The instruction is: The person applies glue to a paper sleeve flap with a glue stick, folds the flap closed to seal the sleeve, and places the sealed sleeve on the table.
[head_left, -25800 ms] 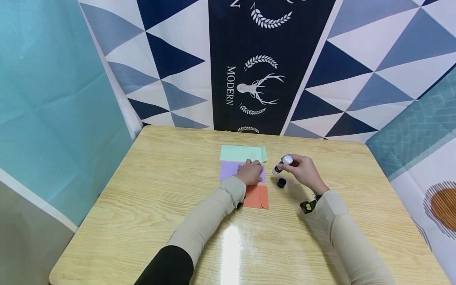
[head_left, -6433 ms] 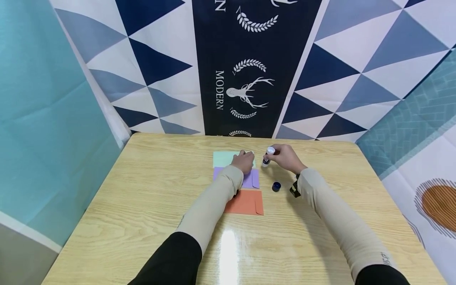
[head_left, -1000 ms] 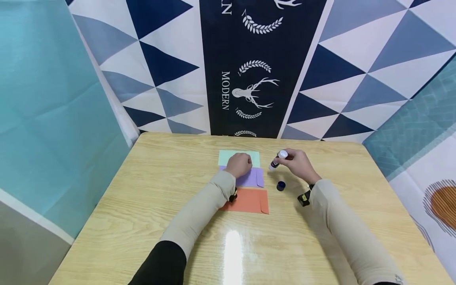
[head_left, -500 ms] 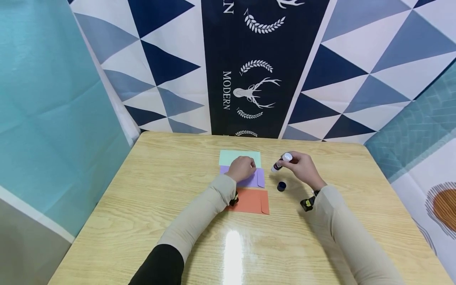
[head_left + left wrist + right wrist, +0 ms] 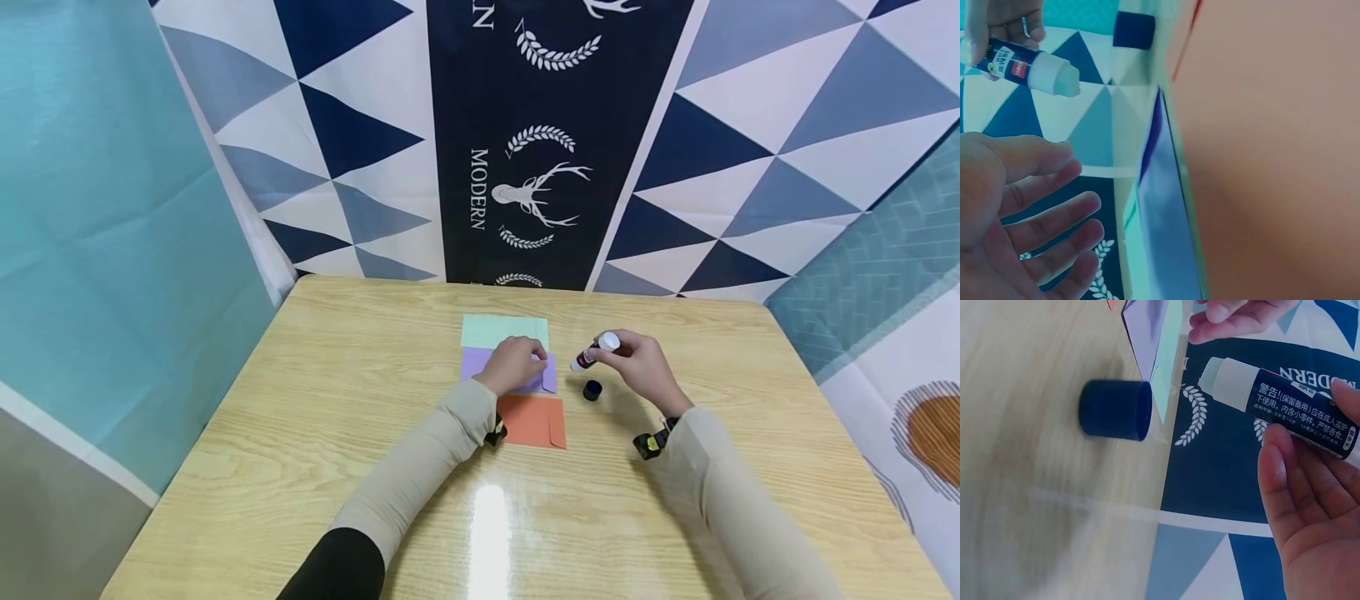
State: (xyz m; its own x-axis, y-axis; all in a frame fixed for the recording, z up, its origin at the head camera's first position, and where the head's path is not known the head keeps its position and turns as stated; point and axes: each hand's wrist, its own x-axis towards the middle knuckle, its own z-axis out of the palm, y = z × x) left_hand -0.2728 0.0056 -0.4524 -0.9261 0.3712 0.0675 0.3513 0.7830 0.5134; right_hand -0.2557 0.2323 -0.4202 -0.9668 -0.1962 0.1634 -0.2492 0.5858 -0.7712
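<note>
- Head view: the right hand (image 5: 643, 367) pinches the glue stick (image 5: 597, 352), tip slanting down toward the purple envelope (image 5: 474, 361); the left hand (image 5: 513, 365), holding nothing, hangs over that envelope. Gluing its flap (image 5: 550, 383) appears in hand; the next move likely calls for bringing the tip to the flap's edge.
- Left wrist view: the left hand's fingers (image 5: 1075, 242) lie apart, loosely bent, clear of the glue stick.
- Right wrist view: the cap (image 5: 1113, 409) stands near the purple envelope, with free room on the table (image 5: 1022, 519) around it.

A pale wood-grain table (image 5: 300, 425) with a glare streak (image 5: 489, 542) at six o'clock; at twelve, a triangle-patterned backdrop (image 5: 360, 117) with a black stag panel (image 5: 476, 92); teal sheeting (image 5: 112, 217) at nine, brick-patterned covering (image 5: 900, 242) at three
</note>
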